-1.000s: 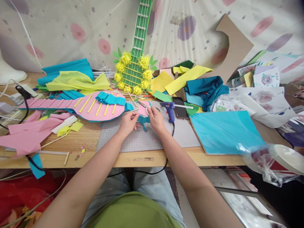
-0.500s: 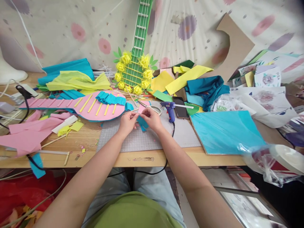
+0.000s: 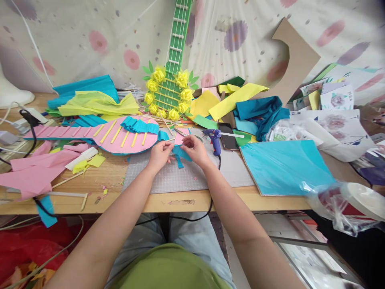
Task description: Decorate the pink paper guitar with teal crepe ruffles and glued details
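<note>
My left hand point(image 3: 161, 154) and my right hand point(image 3: 195, 151) are close together above the grey cutting mat point(image 3: 168, 178). Between them a strip of blue crepe paper point(image 3: 181, 154) is pinched by the fingertips, with one end hanging down. Just beyond the fingers lie a pink piece of paper point(image 3: 182, 138) and a pair of scissors point(image 3: 179, 132), its handles partly hidden behind my right hand. Left of my left hand rests a pink paper guitar shape point(image 3: 132, 140) with yellow sticks and a ruffled blue crepe strip point(image 3: 140, 125).
A blue glue gun point(image 3: 215, 142) and a phone point(image 3: 230, 138) lie right of the hands. A green guitar point(image 3: 174, 76) with yellow paper flowers stands behind. A blue board point(image 3: 288, 166) lies on the right; pink paper point(image 3: 36, 168) and scraps cover the left.
My hands have moved slightly apart, my right hand shifting right, and more of the blue crepe strip shows between them. The rest of the table looks the same.
</note>
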A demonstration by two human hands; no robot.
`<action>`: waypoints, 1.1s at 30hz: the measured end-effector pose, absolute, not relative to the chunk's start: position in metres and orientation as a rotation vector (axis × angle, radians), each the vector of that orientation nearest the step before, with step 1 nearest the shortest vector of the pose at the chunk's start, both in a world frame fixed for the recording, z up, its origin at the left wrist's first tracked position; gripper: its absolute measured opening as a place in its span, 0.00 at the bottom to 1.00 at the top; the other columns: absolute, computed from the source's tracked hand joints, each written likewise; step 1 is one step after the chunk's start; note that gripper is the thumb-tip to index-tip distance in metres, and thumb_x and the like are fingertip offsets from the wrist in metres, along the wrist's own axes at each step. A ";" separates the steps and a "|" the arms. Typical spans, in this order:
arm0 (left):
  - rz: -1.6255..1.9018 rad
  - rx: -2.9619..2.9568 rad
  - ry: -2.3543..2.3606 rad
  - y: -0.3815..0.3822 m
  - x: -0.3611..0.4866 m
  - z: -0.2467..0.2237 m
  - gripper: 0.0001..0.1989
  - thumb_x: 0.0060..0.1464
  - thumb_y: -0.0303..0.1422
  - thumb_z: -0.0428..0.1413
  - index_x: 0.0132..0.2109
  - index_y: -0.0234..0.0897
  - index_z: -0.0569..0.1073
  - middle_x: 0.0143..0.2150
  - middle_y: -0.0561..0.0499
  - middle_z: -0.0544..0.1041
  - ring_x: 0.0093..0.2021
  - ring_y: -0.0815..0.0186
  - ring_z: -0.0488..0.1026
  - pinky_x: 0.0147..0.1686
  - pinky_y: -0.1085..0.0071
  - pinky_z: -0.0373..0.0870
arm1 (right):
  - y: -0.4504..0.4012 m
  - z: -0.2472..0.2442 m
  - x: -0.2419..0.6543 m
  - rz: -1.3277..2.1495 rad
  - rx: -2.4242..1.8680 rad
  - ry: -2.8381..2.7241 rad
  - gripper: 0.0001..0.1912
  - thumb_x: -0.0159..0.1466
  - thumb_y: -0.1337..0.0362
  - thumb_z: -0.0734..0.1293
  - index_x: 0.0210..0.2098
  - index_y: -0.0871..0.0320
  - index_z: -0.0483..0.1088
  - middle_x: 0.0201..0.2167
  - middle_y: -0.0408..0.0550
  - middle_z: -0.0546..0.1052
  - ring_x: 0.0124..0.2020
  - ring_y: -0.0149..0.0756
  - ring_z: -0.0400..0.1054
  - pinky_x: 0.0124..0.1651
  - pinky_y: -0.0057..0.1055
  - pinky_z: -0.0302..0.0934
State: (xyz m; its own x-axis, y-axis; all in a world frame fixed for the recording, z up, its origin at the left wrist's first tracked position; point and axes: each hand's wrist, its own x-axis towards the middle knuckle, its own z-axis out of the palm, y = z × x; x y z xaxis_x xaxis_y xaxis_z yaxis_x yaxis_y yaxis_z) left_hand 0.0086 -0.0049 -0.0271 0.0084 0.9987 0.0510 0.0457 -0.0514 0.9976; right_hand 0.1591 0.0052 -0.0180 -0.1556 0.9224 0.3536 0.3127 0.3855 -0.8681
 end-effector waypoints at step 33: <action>1.159 1.262 1.212 -0.008 0.013 -0.025 0.09 0.47 0.35 0.55 0.33 0.33 0.69 0.22 0.58 0.70 0.09 0.79 0.60 0.13 0.77 0.64 | 0.005 -0.016 0.162 0.754 -1.244 -1.817 0.10 0.58 0.58 0.60 0.26 0.58 0.64 0.24 0.41 0.68 0.27 0.29 0.59 0.30 0.26 0.52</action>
State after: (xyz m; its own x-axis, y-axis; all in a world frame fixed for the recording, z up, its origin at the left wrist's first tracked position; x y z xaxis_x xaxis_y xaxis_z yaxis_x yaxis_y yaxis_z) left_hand 0.0127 -0.0077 -0.0250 0.0396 0.9992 0.0005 0.0449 -0.0023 0.9990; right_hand 0.1624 0.0054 -0.0160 -0.2047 0.9393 0.2753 0.4682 0.3409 -0.8152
